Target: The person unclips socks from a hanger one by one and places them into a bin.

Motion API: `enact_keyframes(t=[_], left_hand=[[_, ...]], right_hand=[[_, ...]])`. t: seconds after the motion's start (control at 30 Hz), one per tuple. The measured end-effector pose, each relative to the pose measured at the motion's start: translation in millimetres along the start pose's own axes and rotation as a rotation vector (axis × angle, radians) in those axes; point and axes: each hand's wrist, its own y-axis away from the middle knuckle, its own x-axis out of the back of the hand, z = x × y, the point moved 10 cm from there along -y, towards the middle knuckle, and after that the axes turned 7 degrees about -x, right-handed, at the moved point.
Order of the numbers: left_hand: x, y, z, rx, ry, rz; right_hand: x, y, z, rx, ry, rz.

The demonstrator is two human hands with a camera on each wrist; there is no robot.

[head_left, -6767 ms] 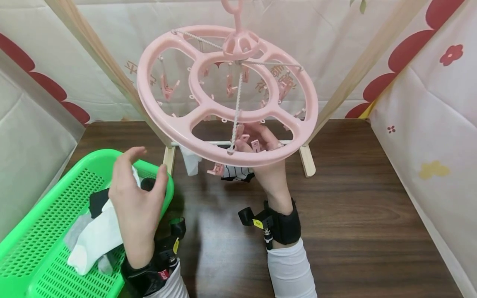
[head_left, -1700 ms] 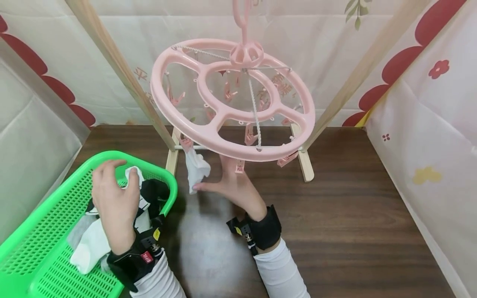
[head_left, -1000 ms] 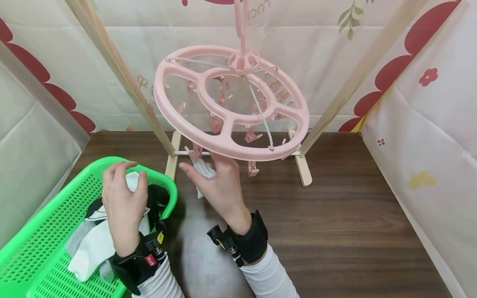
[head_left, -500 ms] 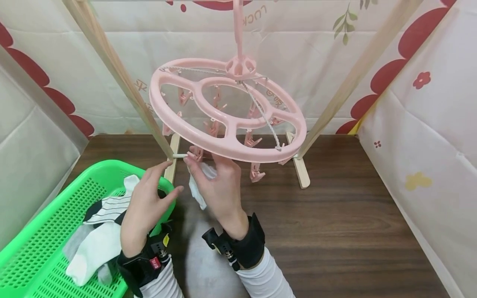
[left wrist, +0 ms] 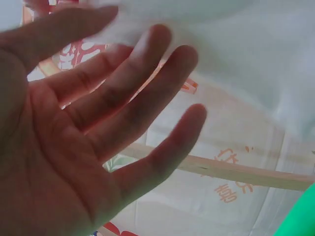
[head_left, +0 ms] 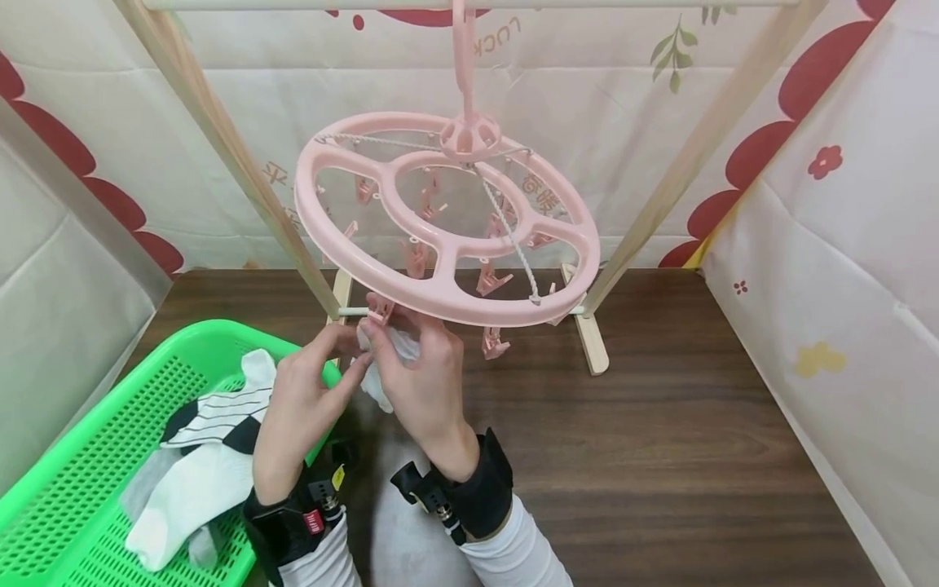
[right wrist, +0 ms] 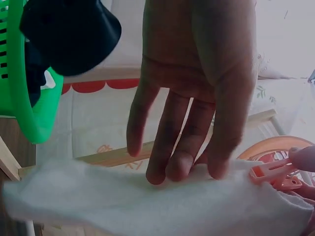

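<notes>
A pink round clip hanger [head_left: 411,285] hangs above the table. At its near left edge, my right hand [head_left: 429,387] pinches a pink clothes peg [head_left: 380,310] between thumb and fingers. That peg overlaps one end of a white sock [head_left: 376,387]. In the right wrist view the sock [right wrist: 147,206] stretches leftward from the peg [right wrist: 270,171]. From the left my left hand [head_left: 301,408] has come up to the sock, its fingertips at the fabric. The left wrist view shows its fingers [left wrist: 142,108] spread and nearly straight, a gap between thumb and index.
A green basket [head_left: 147,383] with several socks [head_left: 194,489], white, grey and striped, stands at the left. The hanger's wooden stand has slanted posts [head_left: 227,147] on both sides and feet [head_left: 590,342] on the table. Other pink pegs [head_left: 493,342] dangle below the ring.
The hanger has turned, and my right hand has moved left to the peg with the white sock. My left hand has left its place over the basket and moved right to the sock.
</notes>
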Motion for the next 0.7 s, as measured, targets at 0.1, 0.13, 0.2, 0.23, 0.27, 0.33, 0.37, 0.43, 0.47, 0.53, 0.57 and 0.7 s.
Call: enact_keyframes(t=[0.1, 0.13, 0.2, 0.23, 0.27, 0.33, 0.37, 0.43, 0.47, 0.53, 0.57, 0.7], left_hand=[[1.8, -1.1, 1.1, -0.008, -0.041, 0.033], [2.1, -1.4, 1.1, -0.007, -0.048, 0.038], [2.7, -1.6, 0.6, -0.002, -0.063, 0.041], [2.8, -1.4, 0.1, 0.000, -0.067, 0.040], [2.8, -1.2, -0.3, 0.002, -0.070, 0.038], [3.0, -1.1, -0.7, 0.005, -0.081, 0.032], [3.4, -1.3, -0.7, 0.004, -0.087, 0.032], [4.5, -1.2, -0.8, 0.004, -0.092, 0.035], [5.4, -1.2, -0.6, 0.002, -0.097, 0.038], [7.8, -0.5, -0.5, -0.004, -0.100, 0.051], [8.9, -0.1, -0.7, -0.008, -0.098, 0.057], [14.2, 2.0, -1.2, -0.013, -0.096, 0.091]], right_hand=[[0, 1.3, 1, 0.002, -0.009, 0.002], [0, 1.4, 1, 0.003, -0.012, 0.001], [0, 1.2, 2, 0.004, -0.017, -0.003], [0, 1.1, 3, 0.006, -0.016, -0.005], [0, 0.9, 4, 0.006, -0.016, -0.005], [-1, 0.3, 5, 0.005, -0.022, -0.007], [0, 0.1, 5, 0.006, -0.025, -0.006], [1, -0.1, 6, 0.002, -0.036, -0.006], [1, -0.1, 7, 0.001, -0.047, -0.005], [2, 0.1, 7, -0.002, -0.060, -0.001], [3, 0.3, 7, -0.005, -0.068, 0.001], [4, 1.2, 9, -0.015, -0.085, 0.015]])
